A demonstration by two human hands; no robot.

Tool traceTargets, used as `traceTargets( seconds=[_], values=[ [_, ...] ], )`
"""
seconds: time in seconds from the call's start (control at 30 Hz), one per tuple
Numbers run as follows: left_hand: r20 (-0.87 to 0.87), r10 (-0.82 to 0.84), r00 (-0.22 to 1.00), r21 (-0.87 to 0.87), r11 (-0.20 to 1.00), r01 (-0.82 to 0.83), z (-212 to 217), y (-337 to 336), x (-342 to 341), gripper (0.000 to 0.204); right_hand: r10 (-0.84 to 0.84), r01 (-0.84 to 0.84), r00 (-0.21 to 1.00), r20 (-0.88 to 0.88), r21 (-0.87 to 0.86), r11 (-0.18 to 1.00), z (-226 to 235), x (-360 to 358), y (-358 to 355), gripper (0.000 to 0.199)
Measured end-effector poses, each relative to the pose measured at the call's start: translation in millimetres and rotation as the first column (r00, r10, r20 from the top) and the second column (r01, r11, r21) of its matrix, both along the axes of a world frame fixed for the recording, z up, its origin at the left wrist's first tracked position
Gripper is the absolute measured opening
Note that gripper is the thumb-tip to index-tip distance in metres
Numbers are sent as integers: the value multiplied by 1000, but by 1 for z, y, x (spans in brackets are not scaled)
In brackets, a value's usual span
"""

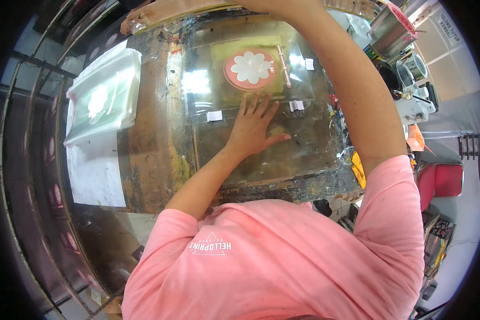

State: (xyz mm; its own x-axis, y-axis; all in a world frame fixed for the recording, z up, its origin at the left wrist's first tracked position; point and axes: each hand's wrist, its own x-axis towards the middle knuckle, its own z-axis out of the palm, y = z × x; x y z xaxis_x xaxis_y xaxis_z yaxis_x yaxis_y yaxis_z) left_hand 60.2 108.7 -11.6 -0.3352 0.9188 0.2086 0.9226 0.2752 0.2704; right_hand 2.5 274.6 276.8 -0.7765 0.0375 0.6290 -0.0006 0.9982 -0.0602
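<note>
My left hand [256, 125] lies flat with its fingers spread on the glossy work surface [224, 170]. Its fingertips reach the lower edge of a clear plastic sheet [197, 58]. On or under that sheet shows a pink round print [231, 68] with a white flower shape, beside a narrow pink-and-white strip [284, 66]. Small white tabs, one left of my hand [214, 116] and one right of it [296, 105], sit along the sheet's edge. My right hand [264, 4] reaches to the wooden frame [170, 15] at the far edge; its fingers are cut off by the picture.
At the left lies a stack of clear plastic sheets [117, 90] over white paper [96, 176]. A metal rack [32, 106] stands beyond it. A large can [392, 32] and smaller containers [413, 66] crowd the far right. A yellow cloth [358, 169] hangs near the table's right edge.
</note>
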Motion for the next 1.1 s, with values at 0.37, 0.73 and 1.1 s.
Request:
traceTargets(
  seconds=[0.37,0.73,1.1],
  values=[
    [-26,2,1000,-2,1000,-2,3,3,-5,109,15,-14,998,-67,22,1000,1,-5,4,74],
    [-39,6,999,11,1000,-5,-1,4,-4,113,-6,8,997,-82,24,1000,-6,-2,0,69],
    [63,109,992,356,926,-125,39,-11,-14,95,-12,13,998,-68,20,1000,-5,0,-1,69]
  ],
)
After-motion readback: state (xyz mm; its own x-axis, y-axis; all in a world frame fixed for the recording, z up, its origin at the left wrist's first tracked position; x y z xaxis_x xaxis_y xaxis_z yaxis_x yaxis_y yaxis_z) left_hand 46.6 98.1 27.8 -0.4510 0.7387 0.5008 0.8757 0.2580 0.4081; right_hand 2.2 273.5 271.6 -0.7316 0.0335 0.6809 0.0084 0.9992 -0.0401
